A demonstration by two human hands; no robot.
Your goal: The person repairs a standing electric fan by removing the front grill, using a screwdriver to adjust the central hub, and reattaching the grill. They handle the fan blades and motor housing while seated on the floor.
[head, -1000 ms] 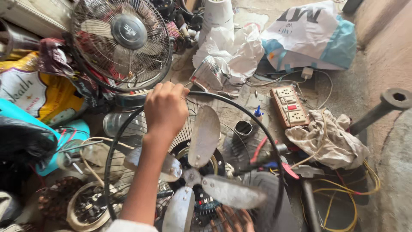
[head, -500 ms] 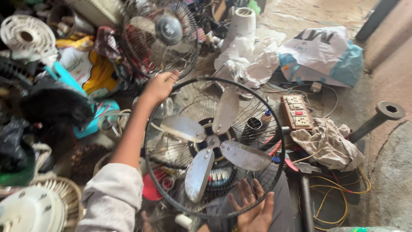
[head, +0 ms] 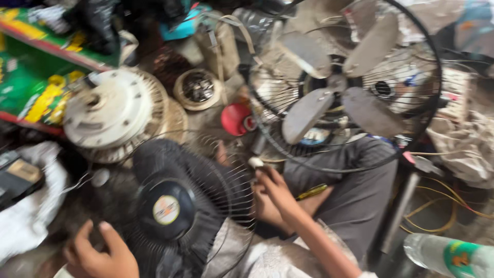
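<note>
Left hand curled on black fan guard — right hand pinching its wire rim.

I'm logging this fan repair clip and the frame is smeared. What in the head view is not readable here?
- Right hand: motion blur hides whether its fingertips grip the small pale piece at the black wire guard rim.
- Left hand: cut off by the bottom edge; its grip on the guard is unclear.
- Grey-bladed fan: top cropped, blades blurred.
- Plastic bottle: cut by the corner.
- Yellow-handled tool: tip hidden on the lap.
</note>
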